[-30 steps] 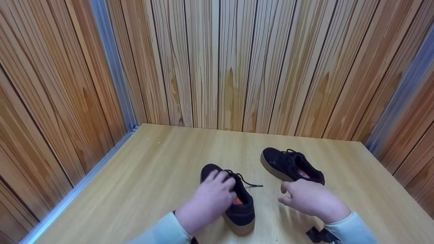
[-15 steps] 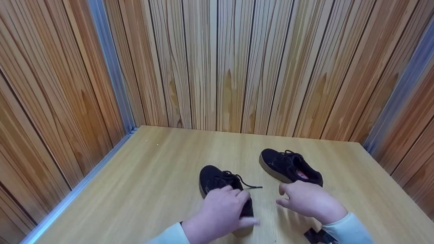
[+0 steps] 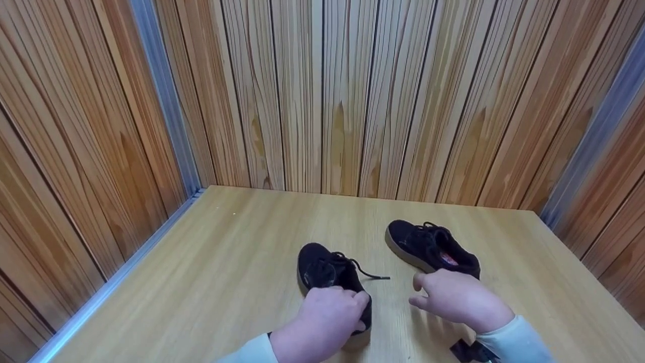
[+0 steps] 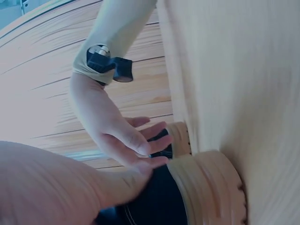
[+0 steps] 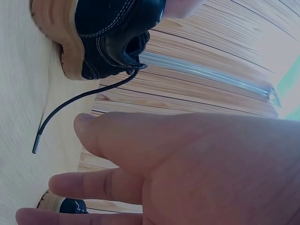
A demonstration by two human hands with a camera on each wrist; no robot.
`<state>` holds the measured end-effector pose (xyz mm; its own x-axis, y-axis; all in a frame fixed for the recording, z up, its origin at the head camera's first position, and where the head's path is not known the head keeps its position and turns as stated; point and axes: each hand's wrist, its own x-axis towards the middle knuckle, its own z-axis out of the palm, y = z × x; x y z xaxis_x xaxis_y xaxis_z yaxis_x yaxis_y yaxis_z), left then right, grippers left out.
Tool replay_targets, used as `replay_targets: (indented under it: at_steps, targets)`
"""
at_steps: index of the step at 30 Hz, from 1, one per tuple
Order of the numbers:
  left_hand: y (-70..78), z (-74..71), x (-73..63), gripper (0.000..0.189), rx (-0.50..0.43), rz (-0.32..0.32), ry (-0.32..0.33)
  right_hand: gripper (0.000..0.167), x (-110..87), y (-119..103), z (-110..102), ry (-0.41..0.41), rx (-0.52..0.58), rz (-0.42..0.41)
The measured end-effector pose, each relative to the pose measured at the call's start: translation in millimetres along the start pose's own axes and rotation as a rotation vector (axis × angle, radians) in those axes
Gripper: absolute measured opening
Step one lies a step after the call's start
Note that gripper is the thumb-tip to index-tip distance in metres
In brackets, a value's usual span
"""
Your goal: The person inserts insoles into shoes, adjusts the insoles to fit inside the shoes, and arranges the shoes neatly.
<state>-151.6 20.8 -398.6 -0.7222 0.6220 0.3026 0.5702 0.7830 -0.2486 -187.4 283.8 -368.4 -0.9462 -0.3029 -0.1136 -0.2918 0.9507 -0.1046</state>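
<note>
A black sneaker (image 3: 311,258) with a tan sole stands left of the other on the tabletop, toe pointing away. My left hand (image 3: 330,315) grips its collar near the heel, hiding much of the opening; in the left wrist view the thumb (image 4: 119,185) presses the heel's outside. From this sneaker a loose lace (image 3: 374,277) trails right, its tip toward the table. The second black sneaker (image 3: 405,239) sits farther back to the right, toe angled left. Near its heel, my right hand (image 3: 456,296) hovers with relaxed, spread fingers and nothing in them.
The light wood tabletop (image 3: 227,262) runs back to a wood-plank wall (image 3: 342,101). Plank side walls with metal corner strips (image 3: 169,96) bound it left and right. A black wrist device (image 3: 471,350) is strapped at the right cuff.
My left hand has drawn back from the sneaker's laces to its heel, and the thumb has closed in against it. The sneaker's heel has shifted slightly left. The right hand stays nearly still.
</note>
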Motion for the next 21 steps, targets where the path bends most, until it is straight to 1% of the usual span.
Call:
replay_targets:
  at_steps: [3,10,12,16,21]
  targets:
    - [-4.0,-2.8,-0.3,0.032,0.004,-0.004,-0.004,0.030,0.1,-0.1,1.4,0.006,0.004,-0.001]
    - [-16.9,-1.2,3.6,0.027,0.036,-0.028,0.096,0.031,0.2,-0.2,2.9,0.016,0.012,-0.010]
    - [-20.9,-0.1,5.7,0.026,0.039,-0.027,0.111,0.031,0.4,-0.2,2.6,0.013,0.013,-0.011]
    - [-33.3,5.0,11.7,0.024,-0.001,-0.034,0.118,0.032,1.0,-0.1,1.7,0.003,0.015,-0.005]
    - [-55.9,16.9,18.5,0.023,-0.075,-0.059,0.113,0.033,1.0,-0.1,2.5,-0.018,0.028,-0.004]
